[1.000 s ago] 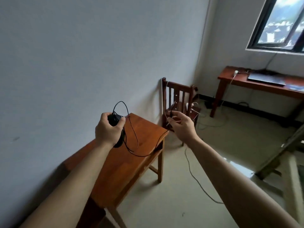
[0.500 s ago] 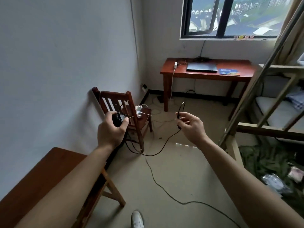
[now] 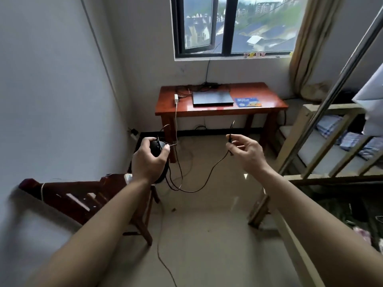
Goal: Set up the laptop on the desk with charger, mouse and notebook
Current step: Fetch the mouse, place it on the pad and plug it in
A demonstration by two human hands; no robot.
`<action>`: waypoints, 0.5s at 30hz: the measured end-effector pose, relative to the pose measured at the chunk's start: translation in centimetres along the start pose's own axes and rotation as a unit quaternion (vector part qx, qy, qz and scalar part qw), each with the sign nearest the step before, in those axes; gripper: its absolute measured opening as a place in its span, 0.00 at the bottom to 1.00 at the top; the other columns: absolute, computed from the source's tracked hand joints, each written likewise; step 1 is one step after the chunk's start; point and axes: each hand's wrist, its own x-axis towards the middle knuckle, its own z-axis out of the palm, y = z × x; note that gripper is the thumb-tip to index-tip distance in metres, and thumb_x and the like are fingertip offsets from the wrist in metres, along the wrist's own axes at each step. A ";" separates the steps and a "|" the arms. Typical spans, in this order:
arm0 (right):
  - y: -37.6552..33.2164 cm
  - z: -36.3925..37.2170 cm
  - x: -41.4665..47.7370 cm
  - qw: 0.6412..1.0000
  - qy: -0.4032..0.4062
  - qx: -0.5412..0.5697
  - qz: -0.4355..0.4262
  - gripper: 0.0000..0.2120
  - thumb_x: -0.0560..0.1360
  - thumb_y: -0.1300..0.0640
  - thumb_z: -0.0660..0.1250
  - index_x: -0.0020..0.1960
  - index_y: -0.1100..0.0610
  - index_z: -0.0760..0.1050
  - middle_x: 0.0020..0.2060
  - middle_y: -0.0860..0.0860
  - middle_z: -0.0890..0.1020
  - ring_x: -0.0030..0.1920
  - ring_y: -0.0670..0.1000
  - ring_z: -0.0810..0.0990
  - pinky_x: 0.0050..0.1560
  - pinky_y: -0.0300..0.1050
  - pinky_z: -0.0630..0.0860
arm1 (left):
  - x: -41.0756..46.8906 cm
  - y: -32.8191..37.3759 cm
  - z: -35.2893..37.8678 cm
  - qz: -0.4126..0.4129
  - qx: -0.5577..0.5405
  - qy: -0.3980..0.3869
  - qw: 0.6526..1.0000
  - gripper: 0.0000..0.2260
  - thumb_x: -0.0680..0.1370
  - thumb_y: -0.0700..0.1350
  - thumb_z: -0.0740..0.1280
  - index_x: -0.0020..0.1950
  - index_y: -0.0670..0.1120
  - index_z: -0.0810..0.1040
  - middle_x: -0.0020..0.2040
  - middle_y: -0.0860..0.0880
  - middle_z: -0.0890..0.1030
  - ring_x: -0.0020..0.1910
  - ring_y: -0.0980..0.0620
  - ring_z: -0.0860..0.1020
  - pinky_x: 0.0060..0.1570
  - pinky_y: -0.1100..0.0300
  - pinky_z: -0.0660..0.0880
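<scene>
My left hand [image 3: 149, 160] grips a black wired mouse [image 3: 157, 147] at chest height. Its thin black cable [image 3: 199, 183] sags in a loop over to my right hand [image 3: 245, 152], which pinches the cable near its plug end. Ahead under the window stands a red-brown desk [image 3: 273, 100]. On it lie a closed dark laptop [image 3: 212, 97], a blue notebook [image 3: 248, 102] to the laptop's right, and a white charger block [image 3: 176, 98] to its left, with a white cord hanging over the desk's edge.
A dark wooden chair [image 3: 83, 195] stands at lower left against the wall. Loose cables trail across the floor [image 3: 207, 235] between me and the desk. A wooden bunk-bed frame [image 3: 323, 139] with folded cloths fills the right side. A curtain [image 3: 304, 48] hangs beside the window.
The view has swung right, from the small side table to the desk under the window, which now looks nearer. Both hands keep hold of the mouse and its cable.
</scene>
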 end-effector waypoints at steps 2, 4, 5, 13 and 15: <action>1.6 -0.8 4.2 0.999 0.033 0.003 0.018 0.09 0.76 0.54 0.74 0.52 0.39 0.82 0.39 0.46 0.82 0.39 0.46 0.81 0.47 0.42 0.80 | 4.3 0.5 3.6 0.007 -0.017 -0.021 1.000 0.08 0.77 0.52 0.70 0.52 0.51 0.75 0.40 0.58 0.79 0.41 0.56 0.78 0.47 0.56 0.74; 3.8 -1.2 7.3 0.998 0.058 0.008 0.039 0.09 0.76 0.54 0.74 0.54 0.44 0.83 0.39 0.45 0.82 0.38 0.45 0.81 0.48 0.43 0.80 | 7.4 0.9 7.0 0.002 -0.025 -0.041 0.999 0.07 0.78 0.52 0.70 0.52 0.52 0.76 0.39 0.60 0.79 0.42 0.54 0.78 0.49 0.56 0.74; 5.8 -1.6 9.9 0.996 0.066 0.016 0.051 0.10 0.76 0.55 0.73 0.56 0.47 0.84 0.38 0.45 0.82 0.37 0.44 0.80 0.48 0.43 0.80 | 9.8 1.1 9.9 0.007 -0.030 -0.058 0.998 0.07 0.78 0.52 0.69 0.52 0.51 0.76 0.39 0.60 0.79 0.44 0.52 0.79 0.49 0.56 0.74; 16.8 -4.5 31.6 0.986 0.125 0.059 0.089 0.11 0.76 0.55 0.73 0.59 0.49 0.83 0.37 0.44 0.81 0.35 0.41 0.79 0.48 0.40 0.79 | 27.0 3.6 28.9 0.053 0.000 -0.104 0.993 0.10 0.78 0.54 0.68 0.53 0.49 0.78 0.41 0.52 0.82 0.45 0.47 0.81 0.48 0.54 0.76; 17.8 -5.7 38.5 0.986 0.130 0.059 0.090 0.12 0.77 0.55 0.73 0.60 0.50 0.83 0.37 0.43 0.80 0.30 0.38 0.76 0.41 0.35 0.74 | 31.7 5.5 32.8 0.057 0.009 -0.099 0.993 0.10 0.79 0.53 0.68 0.55 0.49 0.78 0.42 0.52 0.81 0.45 0.47 0.80 0.45 0.57 0.71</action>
